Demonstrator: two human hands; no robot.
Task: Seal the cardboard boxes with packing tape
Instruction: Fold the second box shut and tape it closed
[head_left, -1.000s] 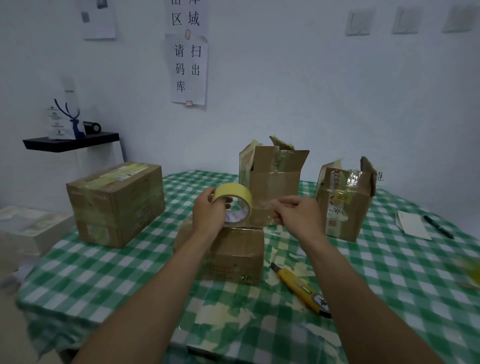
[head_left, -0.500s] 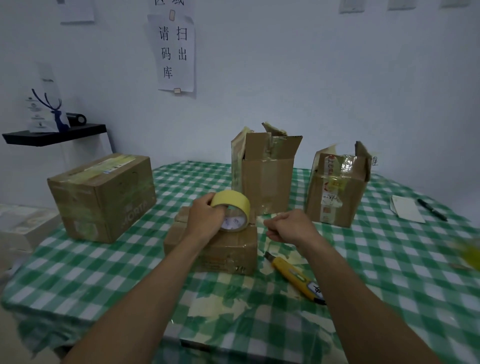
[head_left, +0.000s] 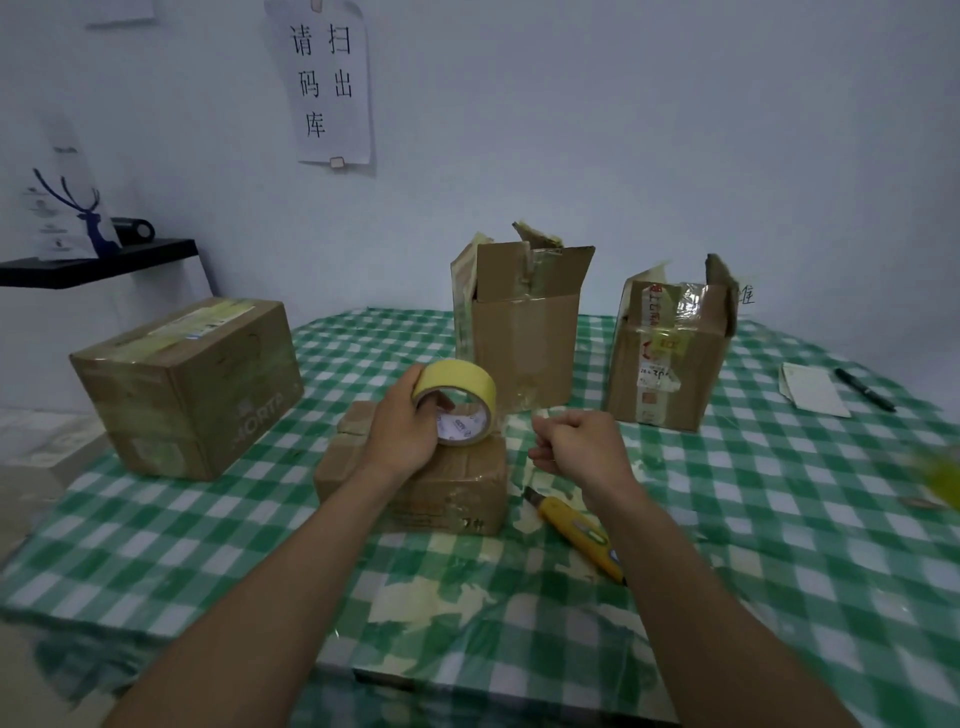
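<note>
Roll of yellow packing tape (head_left: 457, 387) down from mid-air to the top of the small closed box (head_left: 447, 493), clasped round its rim by the left hand (head_left: 402, 428). Right hand (head_left: 576, 444) lower too, just right of that box, fingers curled, pinching what looks like the tape end (head_left: 540, 413). Probably ready to lay a strip along the seam. Tall open-flapped box (head_left: 524, 332) behind, unsealed.

Items in view, by count: four cardboard boxes (closed box (head_left: 187, 384) centre left, small box (head_left: 441, 499) centre, tall open box (head_left: 524, 338) above centre, taped open box (head_left: 670, 364) centre right), one roll of yellow tape (head_left: 457, 376), one utility knife (head_left: 576, 525), one pen (head_left: 865, 389), one paper slip (head_left: 813, 397), two hands (left hand (head_left: 400, 426), right hand (head_left: 576, 441)).
</note>
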